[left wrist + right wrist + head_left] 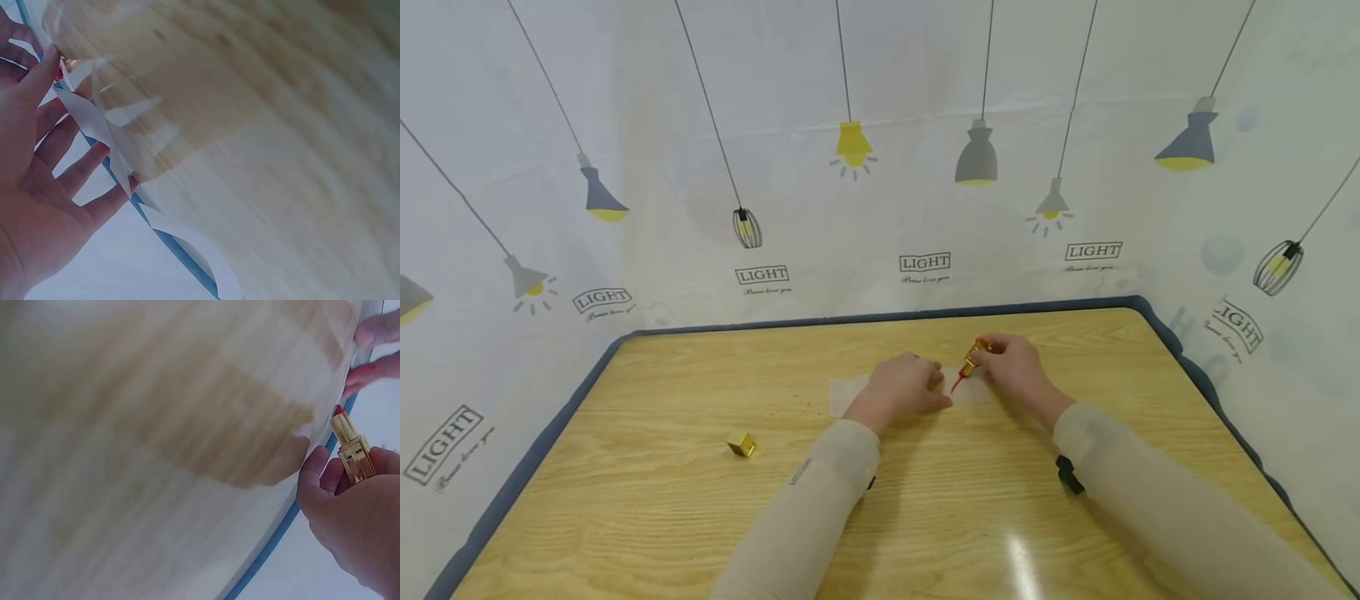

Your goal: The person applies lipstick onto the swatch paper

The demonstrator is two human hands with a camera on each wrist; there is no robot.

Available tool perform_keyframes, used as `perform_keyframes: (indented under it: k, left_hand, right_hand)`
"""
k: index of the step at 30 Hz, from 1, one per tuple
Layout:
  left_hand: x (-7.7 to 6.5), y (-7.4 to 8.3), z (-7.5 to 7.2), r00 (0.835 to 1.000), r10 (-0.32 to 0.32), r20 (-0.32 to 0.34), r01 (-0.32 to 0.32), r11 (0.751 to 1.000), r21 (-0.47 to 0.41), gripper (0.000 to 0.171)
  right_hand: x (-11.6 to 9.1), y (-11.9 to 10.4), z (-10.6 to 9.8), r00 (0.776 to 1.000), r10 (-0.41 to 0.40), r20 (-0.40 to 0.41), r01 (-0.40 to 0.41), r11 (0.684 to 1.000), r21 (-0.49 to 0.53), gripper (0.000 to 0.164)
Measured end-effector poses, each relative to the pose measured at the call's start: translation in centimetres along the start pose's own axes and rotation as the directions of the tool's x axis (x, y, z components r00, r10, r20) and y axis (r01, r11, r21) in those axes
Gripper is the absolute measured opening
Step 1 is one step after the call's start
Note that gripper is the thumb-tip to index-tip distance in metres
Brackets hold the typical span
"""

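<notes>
My right hand pinches a gold lipstick between fingers and thumb, its red tip slanting down and left. Beneath that tip a short red streak shows on a thin white sheet of paper. In the right wrist view the lipstick has its red end right at the tabletop. With fingers spread, my left hand presses on the paper just left of the streak. The left wrist view shows that hand with its fingertips on the paper, whose edge curls up. My left hand covers the paper's middle.
A gold lipstick cap stands left of my left forearm on the wooden table. Small reddish specks lie left of the paper. White cloth walls with printed lamps rise behind and beside the table, along its blue edging.
</notes>
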State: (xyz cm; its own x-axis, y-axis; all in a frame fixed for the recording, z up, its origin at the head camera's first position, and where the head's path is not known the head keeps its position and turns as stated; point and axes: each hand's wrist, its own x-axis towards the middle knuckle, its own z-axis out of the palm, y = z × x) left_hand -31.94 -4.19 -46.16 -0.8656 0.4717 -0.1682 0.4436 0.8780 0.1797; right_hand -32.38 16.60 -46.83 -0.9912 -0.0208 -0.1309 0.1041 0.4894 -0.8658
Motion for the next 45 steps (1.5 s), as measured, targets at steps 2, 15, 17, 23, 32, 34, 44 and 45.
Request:
perform_keyframes:
  k: [2,15,17,23,32,34,44,45]
  left_hand:
    - [0.0,0.1,0.0,1.000,0.000,0.008,0.000,1.000,-0.001,0.055]
    - [-0.2,0.0,-0.1,1.000,0.012,-0.017,-0.013,1.000,-0.022,0.053]
    - [-0.3,0.0,-0.2,1.000,0.009,-0.030,-0.010,0.999,-0.036,0.053]
    - [-0.5,-0.3,-0.6,1.000,-0.019,-0.008,0.018,0.993,-0.113,0.062]
    - [0.2,-0.3,-1.2,0.998,-0.052,0.031,0.056,0.983,-0.176,0.062]
    - [0.2,-0.4,-1.2,0.998,-0.062,0.020,0.065,0.982,-0.179,0.063]
    - [-1.8,-2.5,-3.3,0.996,-0.077,-0.038,0.068,0.975,-0.212,0.061]
    - [-2.0,-2.9,-3.4,0.996,-0.079,-0.039,0.069,0.975,-0.211,0.060]
  right_hand:
    - [0.2,0.1,-0.5,1.000,0.010,-0.017,-0.010,1.000,-0.017,0.047]
    - [0.1,-0.1,-1.7,0.986,0.100,-0.134,-0.088,0.992,0.090,0.050]
    - [0.1,-0.2,-1.9,0.983,0.114,-0.142,-0.099,0.989,0.106,0.050]
    - [-0.2,-0.8,-2.2,0.985,0.117,-0.124,-0.100,0.986,0.131,0.052]
    - [-0.6,-1.9,-2.3,0.989,0.112,-0.098,-0.086,0.967,0.240,0.056]
    - [-0.7,-2.2,-2.3,0.990,0.104,-0.094,-0.078,0.965,0.249,0.056]
    - [-1.7,-4.1,-1.6,0.996,0.065,-0.053,-0.048,0.959,0.279,0.054]
    - [-1.7,-4.2,-1.4,0.997,0.062,-0.049,-0.045,0.959,0.281,0.054]
